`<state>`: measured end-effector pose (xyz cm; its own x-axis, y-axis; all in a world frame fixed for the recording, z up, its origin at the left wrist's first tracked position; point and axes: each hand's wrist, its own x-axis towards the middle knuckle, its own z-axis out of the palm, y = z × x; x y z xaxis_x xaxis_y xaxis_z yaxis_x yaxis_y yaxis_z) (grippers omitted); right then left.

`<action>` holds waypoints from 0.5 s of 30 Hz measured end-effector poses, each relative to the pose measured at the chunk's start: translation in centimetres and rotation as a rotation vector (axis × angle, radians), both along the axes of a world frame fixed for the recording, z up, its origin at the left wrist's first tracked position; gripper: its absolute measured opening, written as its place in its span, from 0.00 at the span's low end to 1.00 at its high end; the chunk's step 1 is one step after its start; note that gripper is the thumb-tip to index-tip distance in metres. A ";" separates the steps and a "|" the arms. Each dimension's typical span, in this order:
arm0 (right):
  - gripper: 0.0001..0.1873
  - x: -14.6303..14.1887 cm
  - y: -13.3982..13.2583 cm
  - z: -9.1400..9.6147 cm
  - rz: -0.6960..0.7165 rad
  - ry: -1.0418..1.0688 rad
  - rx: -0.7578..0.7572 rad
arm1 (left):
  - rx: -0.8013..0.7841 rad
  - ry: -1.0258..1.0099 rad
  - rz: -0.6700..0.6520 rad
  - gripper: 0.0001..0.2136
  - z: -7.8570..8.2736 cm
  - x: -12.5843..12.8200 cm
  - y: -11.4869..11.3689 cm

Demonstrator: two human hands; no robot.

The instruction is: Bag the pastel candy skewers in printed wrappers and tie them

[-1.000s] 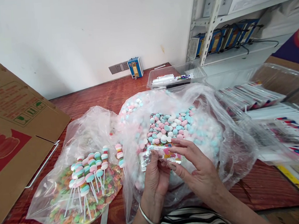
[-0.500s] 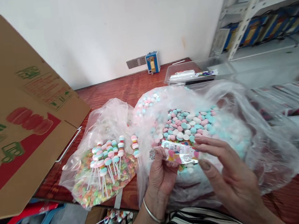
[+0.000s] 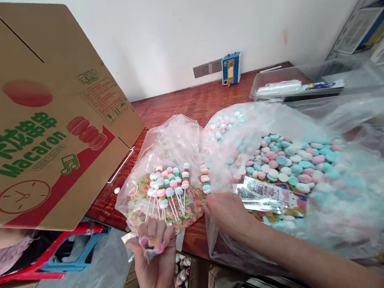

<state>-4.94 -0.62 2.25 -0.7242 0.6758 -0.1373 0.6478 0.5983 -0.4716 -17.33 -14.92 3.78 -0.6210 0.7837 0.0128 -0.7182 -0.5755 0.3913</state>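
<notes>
My left hand (image 3: 156, 257) is raised at the bottom of the view, below the table edge, fingers closed on a small crumpled pink and blue wrapper (image 3: 150, 245). My right hand (image 3: 225, 212) reaches left across the big clear bag of pink, white and blue candies (image 3: 290, 165). Its fingers curl at the stick of a candy skewer (image 3: 205, 180) standing between the two bags. A printed, wrapped packet (image 3: 269, 195) lies loose on the candy bag beside my right wrist. More skewers (image 3: 168, 185) stand in the smaller bag of coloured rings (image 3: 160, 164).
A large "Macaron" cardboard box (image 3: 44, 129) fills the left side. At the back right of the red wooden table (image 3: 182, 107) sits a clear plastic tray (image 3: 307, 84), and a blue device (image 3: 231, 67) stands by the wall socket. Red and blue stools (image 3: 70, 251) stand below.
The view has swung left. Both hands let go of the printed packet, which now rests on the candy bag. My left hand dropped below the table edge with a wrapper; my right moved left to a skewer.
</notes>
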 end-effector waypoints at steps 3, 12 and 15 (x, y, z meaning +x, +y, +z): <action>0.11 -1.1 0.1 -1.6 -0.080 -0.014 0.002 | -0.034 -0.051 -0.011 0.16 -1.0 0.0 0.0; 0.16 2.2 0.1 -1.7 -0.175 0.343 -0.190 | -0.088 -0.129 -0.049 0.16 -0.9 0.6 3.5; 0.16 6.2 -0.3 -0.3 -0.134 0.624 -0.534 | -0.118 -0.165 -0.081 0.16 -0.8 1.5 5.2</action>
<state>1.21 -0.95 1.94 -0.6917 0.7194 -0.0638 0.2232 0.1289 -0.9662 -15.87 -9.72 2.97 -0.5421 0.8211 -0.1785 -0.8200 -0.4705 0.3259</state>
